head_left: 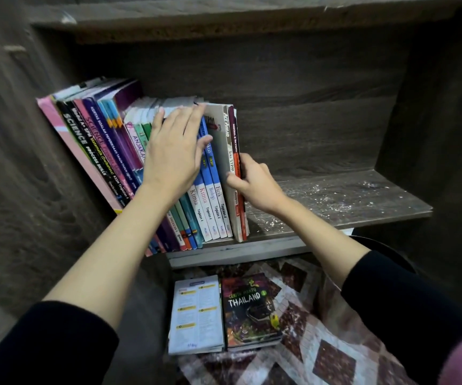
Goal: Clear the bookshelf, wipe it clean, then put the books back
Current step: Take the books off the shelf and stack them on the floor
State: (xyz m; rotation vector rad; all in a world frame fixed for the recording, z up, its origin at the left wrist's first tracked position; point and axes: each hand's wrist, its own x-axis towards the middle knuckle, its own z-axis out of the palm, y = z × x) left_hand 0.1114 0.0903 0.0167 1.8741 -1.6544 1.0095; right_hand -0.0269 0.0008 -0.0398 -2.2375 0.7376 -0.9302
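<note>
My right hand [255, 184] is nearer the end books [230, 151], at the right end of the row of books [107, 151]; thumb on the spines, curled fingers round the far cover, it pinches them; their long axis stands upright, spines toward me. My left hand [174, 151] lies flat, fingers straight, on the row's middle. I read "Teks STPM", "ACE AHEAD", "Kimia", "Biologi", "Fizik", "SCIENCE PROCESS SKILLS"; a loose book [249, 309] below the row says "THAILAND".

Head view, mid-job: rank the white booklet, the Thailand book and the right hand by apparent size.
1-2. White booklet and Thailand book: alike, cannot rank.
3. Right hand, pinching the red-spined book: smaller.
</note>
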